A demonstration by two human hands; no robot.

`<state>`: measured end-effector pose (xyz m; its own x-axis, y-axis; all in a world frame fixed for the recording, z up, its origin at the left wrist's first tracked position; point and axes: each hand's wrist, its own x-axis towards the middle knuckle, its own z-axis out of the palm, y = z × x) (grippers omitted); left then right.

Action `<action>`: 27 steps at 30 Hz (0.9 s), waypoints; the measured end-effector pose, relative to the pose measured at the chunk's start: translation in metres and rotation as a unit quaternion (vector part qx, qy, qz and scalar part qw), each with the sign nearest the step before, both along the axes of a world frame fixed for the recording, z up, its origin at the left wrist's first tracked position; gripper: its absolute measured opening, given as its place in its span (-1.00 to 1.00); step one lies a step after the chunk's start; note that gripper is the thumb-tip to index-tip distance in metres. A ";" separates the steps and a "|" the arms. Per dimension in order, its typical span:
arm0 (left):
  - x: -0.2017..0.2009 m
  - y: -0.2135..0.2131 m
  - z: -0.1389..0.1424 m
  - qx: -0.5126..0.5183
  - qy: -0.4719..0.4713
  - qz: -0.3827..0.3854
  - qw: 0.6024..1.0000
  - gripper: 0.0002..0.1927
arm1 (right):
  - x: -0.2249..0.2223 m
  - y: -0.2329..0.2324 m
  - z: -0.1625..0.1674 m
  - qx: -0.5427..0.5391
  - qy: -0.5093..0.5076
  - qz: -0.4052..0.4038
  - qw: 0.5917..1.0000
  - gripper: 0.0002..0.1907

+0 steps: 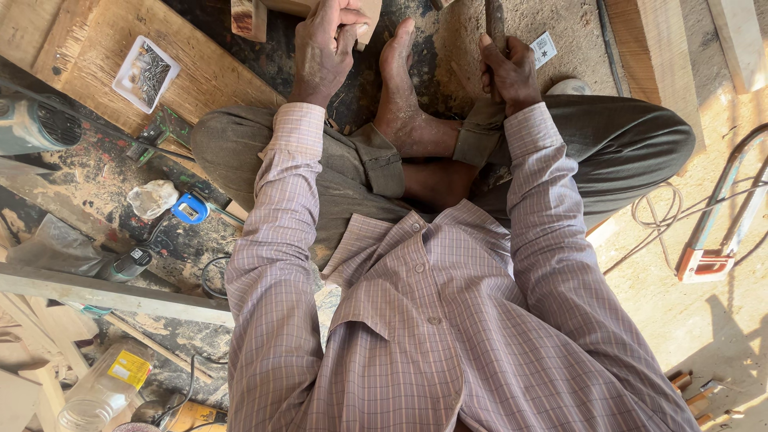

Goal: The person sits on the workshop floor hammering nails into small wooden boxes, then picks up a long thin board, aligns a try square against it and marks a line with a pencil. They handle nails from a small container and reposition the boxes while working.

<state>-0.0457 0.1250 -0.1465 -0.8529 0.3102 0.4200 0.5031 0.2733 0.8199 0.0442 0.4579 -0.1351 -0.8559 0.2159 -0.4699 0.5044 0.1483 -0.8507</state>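
Sawdust-strewn floor (96,184) in harsh sunlight, wooden planks (96,40) lying left, a coiled cable (664,208) right.

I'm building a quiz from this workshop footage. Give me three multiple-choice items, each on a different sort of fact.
1. Where is the packet of nails?
A. on a wooden board
B. on the person's lap
C. inside the plastic jar

2. What colour is the tape measure?
A. red
B. blue
C. green

3. What is the left hand doing?
A. hanging free
B. gripping a wood block
C. holding the jar

Answers: 1 A, it lies on the board at upper left; 2 B, its case is blue; 3 B, the fingers wrap the block's edge.
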 end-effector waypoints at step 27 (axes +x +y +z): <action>0.012 0.002 0.013 -0.041 0.017 0.014 0.999 -0.62 | 0.050 -0.084 0.064 0.312 0.247 0.251 0.883 -0.30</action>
